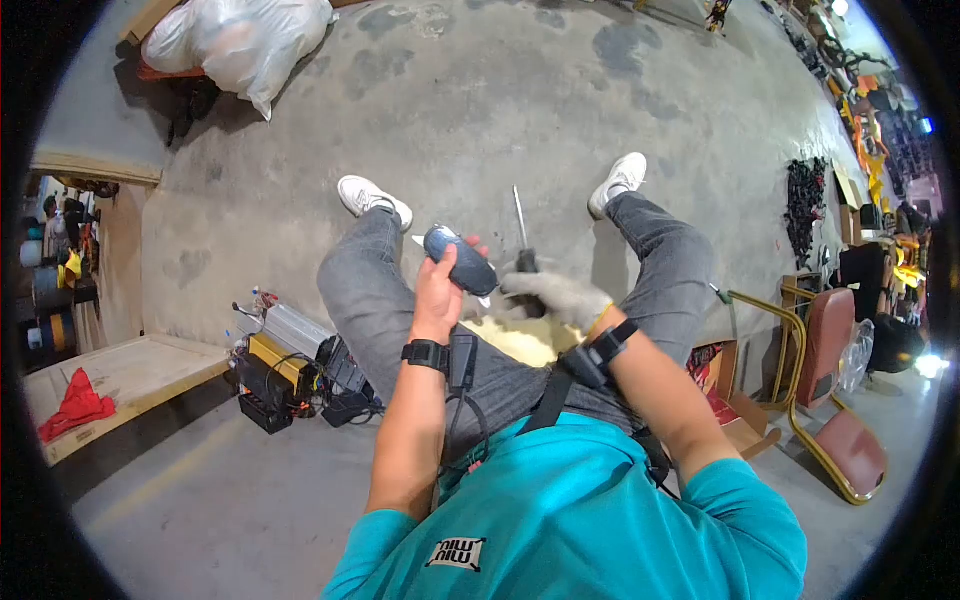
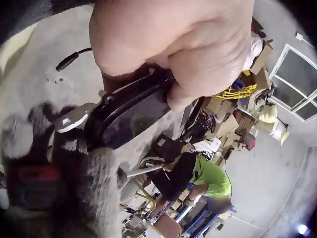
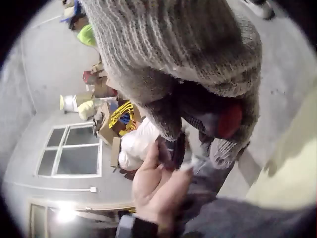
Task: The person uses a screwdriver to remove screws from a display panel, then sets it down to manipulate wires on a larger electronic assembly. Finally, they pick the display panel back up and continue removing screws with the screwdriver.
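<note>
My bare left hand [image 1: 437, 297] grips a dark oval part [image 1: 460, 262] with a black rim and a smooth face. The left wrist view shows its curved black edge [image 2: 106, 111] close up, with a thumb pressed on the face. My right hand [image 1: 560, 300] wears a grey knitted glove and is curled round a screwdriver [image 1: 519, 215], whose metal shaft points forward, away from my body. In the right wrist view the handle's red and black end [image 3: 230, 121] sticks out of the gloved fingers. The glove is slightly blurred beside the oval part.
Pale yellow material [image 1: 520, 340] lies between my legs. To the left are electrical units with cables [image 1: 300, 355] and a low wooden platform [image 1: 140, 385] bearing a red cloth [image 1: 77, 405]. A metal-framed chair [image 1: 825, 350] stands at right. Ahead, a white plastic bag [image 1: 240, 45] sits on the concrete floor.
</note>
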`<state>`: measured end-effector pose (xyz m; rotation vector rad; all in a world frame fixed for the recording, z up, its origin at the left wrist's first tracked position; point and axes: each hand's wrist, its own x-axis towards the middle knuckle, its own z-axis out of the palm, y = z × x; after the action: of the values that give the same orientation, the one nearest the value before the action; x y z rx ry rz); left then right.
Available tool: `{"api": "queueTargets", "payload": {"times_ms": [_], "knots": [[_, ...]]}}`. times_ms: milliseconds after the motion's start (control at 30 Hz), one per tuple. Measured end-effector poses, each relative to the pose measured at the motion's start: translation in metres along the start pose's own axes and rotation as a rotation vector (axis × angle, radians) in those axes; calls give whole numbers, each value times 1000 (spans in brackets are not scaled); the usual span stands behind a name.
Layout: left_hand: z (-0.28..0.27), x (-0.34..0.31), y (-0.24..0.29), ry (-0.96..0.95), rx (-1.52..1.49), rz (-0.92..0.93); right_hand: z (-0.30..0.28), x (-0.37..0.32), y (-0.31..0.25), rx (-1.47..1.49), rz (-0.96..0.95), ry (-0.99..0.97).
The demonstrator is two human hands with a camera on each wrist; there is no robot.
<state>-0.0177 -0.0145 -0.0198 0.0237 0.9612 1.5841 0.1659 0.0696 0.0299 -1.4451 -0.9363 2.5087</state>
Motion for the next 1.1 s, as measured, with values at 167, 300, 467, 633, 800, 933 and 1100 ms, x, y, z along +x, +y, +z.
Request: {"api": "queueTargets", "payload": {"times_ms": [167,300,467,633,800,933,1100], "knots": [[-10,2,3,89,55,-99,-75,48,-18,-525,25,261],[1,3,5,121,77,-197,-114,101,9,-565,154,244],[0,6,8,122,5,-252,-116,132,37,-910,182,259],[4,7,8,225,97,-313,-123,164,63,-1051,229,260],[3,7,9,285,82,-282,-119,186,73,-1024,282,215],[5,7,11,331,-4,-333,-112,187,74,-968,292,230],[6,9,9,358,7,-357,-111,191,73,-999,326,272]]}}
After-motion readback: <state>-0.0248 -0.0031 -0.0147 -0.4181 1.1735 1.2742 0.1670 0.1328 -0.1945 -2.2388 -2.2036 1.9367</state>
